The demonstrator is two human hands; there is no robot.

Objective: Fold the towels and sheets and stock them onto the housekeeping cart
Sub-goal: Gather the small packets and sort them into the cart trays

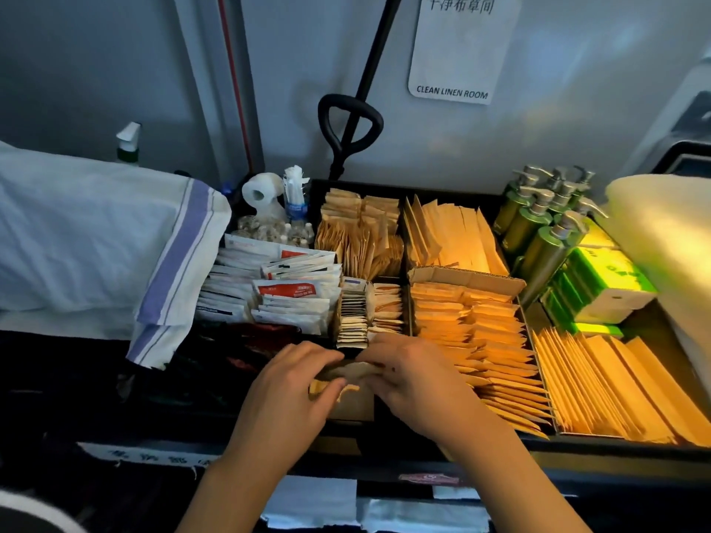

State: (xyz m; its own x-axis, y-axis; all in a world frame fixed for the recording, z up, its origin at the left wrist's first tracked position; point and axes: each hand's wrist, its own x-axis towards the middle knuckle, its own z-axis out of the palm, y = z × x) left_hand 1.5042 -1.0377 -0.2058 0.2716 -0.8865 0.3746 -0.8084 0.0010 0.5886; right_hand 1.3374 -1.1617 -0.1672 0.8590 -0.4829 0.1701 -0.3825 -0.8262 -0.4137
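The housekeeping cart's top tray is packed with amenity packets in compartments. My left hand and my right hand meet at the tray's near edge, both with fingers curled on a small bundle of tan packets over a cardboard box. A white cloth with blue stripes drapes over the cart's left side. A folded cream towel lies at the far right. White folded linen shows on a shelf below.
Orange-tan sachets fill the middle and right compartments, white and red packets the left. Green pump bottles and green tissue packs stand at the right. A toilet roll and a black handle sit at the back, against the wall.
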